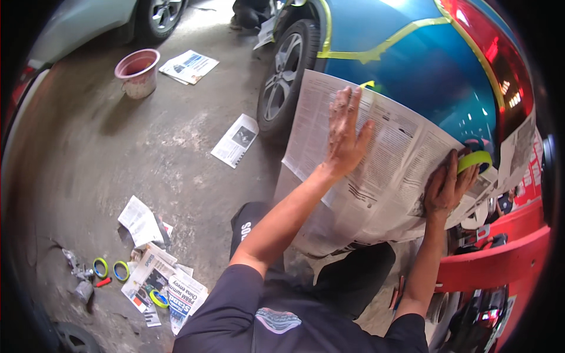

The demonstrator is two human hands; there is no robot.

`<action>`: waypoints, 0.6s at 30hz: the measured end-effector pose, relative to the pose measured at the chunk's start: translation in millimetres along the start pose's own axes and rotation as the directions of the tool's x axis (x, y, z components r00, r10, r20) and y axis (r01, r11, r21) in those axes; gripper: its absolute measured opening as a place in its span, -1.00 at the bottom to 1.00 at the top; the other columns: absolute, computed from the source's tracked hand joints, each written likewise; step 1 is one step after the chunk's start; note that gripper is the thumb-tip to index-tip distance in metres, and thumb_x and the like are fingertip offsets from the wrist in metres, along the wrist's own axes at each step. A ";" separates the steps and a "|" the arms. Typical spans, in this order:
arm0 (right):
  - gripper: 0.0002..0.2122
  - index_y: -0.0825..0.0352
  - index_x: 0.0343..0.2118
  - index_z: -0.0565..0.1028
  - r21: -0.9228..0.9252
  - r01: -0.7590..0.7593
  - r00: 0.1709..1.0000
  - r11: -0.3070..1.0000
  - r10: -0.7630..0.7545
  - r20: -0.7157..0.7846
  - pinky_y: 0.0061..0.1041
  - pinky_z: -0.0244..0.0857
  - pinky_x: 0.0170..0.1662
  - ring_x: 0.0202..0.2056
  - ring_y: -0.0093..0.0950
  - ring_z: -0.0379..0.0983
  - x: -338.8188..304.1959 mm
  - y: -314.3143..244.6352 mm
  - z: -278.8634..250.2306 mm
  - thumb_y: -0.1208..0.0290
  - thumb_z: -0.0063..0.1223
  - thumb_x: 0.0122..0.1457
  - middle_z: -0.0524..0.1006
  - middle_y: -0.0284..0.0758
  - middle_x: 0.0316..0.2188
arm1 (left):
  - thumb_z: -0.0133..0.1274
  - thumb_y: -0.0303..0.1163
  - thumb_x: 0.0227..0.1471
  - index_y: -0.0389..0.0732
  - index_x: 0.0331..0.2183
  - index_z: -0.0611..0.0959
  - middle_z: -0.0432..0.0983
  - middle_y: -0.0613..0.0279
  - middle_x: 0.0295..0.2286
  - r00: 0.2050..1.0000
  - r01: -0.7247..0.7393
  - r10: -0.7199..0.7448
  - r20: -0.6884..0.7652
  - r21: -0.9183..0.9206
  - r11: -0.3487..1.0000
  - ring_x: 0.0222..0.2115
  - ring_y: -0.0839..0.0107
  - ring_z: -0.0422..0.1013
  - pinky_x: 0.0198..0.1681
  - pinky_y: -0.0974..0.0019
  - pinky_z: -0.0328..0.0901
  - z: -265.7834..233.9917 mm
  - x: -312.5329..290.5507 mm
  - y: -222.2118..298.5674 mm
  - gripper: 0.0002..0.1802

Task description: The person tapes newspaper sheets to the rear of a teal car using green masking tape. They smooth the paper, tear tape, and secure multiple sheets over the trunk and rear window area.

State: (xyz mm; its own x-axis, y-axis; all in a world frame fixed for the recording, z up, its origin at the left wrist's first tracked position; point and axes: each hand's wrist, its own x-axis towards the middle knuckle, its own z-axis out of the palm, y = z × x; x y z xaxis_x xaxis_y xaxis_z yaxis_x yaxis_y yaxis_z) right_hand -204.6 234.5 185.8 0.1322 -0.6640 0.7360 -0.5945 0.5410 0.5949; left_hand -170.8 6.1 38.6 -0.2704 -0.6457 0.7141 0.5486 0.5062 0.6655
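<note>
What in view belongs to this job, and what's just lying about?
In use: newspaper sheet under left hand and right hand; yellow-green tape roll at the right hand; blue car body.

Apparently lying about: pink bucket; floor newspapers, floor tape rolls (possibly spares).

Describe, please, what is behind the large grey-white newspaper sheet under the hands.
Above the newspaper sheet, the glossy blue car panel shows; near its upper left edge, a black-tyred silver wheel. What lies directly behind the sheet is covered and cannot be seen.
</note>
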 end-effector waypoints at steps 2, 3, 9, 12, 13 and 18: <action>-0.62 0.34 0.18 0.50 -0.005 0.000 1.000 1.000 0.000 -0.014 0.10 -0.04 0.37 0.31 0.03 0.22 3.1 0.3 1.3 0.47 -0.01 0.30 0.36 0.04 0.26 | 0.02 -0.16 0.30 -0.19 0.40 0.12 0.04 -0.25 0.34 1.000 -0.019 0.019 0.001 -0.002 1.000 0.37 -0.23 -0.04 0.40 -0.21 -0.17 -2.9 4.9 -2.4 -0.21; -0.62 0.34 0.17 0.50 -0.011 0.003 1.000 1.000 -0.003 -0.028 0.10 -0.04 0.37 0.30 0.03 0.23 2.4 0.9 1.8 0.47 -0.01 0.30 0.37 0.04 0.25 | 0.01 -0.17 0.30 -0.20 0.40 0.12 0.05 -0.24 0.34 1.000 -0.018 0.018 -0.001 0.008 1.000 0.37 -0.23 -0.04 0.40 -0.21 -0.16 -3.9 5.4 -1.7 -0.21; -0.63 0.37 0.16 0.52 -0.049 0.010 0.997 0.999 -0.014 -0.077 0.06 -0.03 0.37 0.27 0.03 0.29 -0.7 8.7 2.0 0.46 -0.06 0.32 0.43 0.01 0.23 | 0.03 -0.36 0.25 -0.35 0.38 0.09 0.09 -0.27 0.31 0.998 -0.058 0.059 -0.014 0.075 0.996 0.35 -0.20 0.00 0.40 -0.09 -0.10 -0.8 4.6 4.2 -0.20; -0.62 0.38 0.16 0.51 -0.049 0.012 0.997 0.999 -0.016 -0.077 0.06 -0.04 0.37 0.28 0.02 0.28 2.9 9.6 -0.9 0.45 -0.04 0.32 0.42 0.00 0.24 | 0.02 -0.35 0.25 -0.34 0.38 0.07 0.07 -0.27 0.32 0.998 -0.059 0.059 0.002 0.023 0.998 0.36 -0.20 -0.03 0.40 -0.10 -0.11 -3.4 9.8 10.1 -0.20; -0.62 0.38 0.17 0.51 -0.052 0.012 0.997 0.999 -0.016 -0.070 0.06 -0.04 0.37 0.29 0.01 0.28 1.5 12.1 -0.2 0.45 -0.04 0.32 0.41 0.00 0.24 | 0.02 -0.35 0.25 -0.33 0.38 0.07 0.07 -0.27 0.32 0.998 -0.056 0.056 0.003 0.038 0.998 0.36 -0.20 -0.03 0.40 -0.10 -0.11 -4.1 11.2 10.8 -0.20; -0.63 0.38 0.17 0.52 -0.005 0.049 0.987 0.999 -0.049 -0.151 0.05 -0.05 0.38 0.29 0.02 0.26 4.9 12.2 6.9 0.46 -0.03 0.33 0.42 0.00 0.22 | 0.04 -0.33 0.25 -0.32 0.39 0.06 0.06 -0.24 0.33 0.999 -0.052 0.051 0.007 0.084 0.995 0.36 -0.16 -0.02 0.41 -0.03 -0.10 -0.6 13.6 5.7 -0.17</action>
State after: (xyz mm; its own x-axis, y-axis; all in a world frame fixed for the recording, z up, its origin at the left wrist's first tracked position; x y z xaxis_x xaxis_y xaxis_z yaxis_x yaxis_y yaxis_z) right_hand -216.7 234.3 194.4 0.2795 -0.6041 0.7463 -0.5835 0.5104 0.6317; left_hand -170.9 -0.1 52.0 -0.2478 -0.6148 0.7488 0.4936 0.5849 0.6436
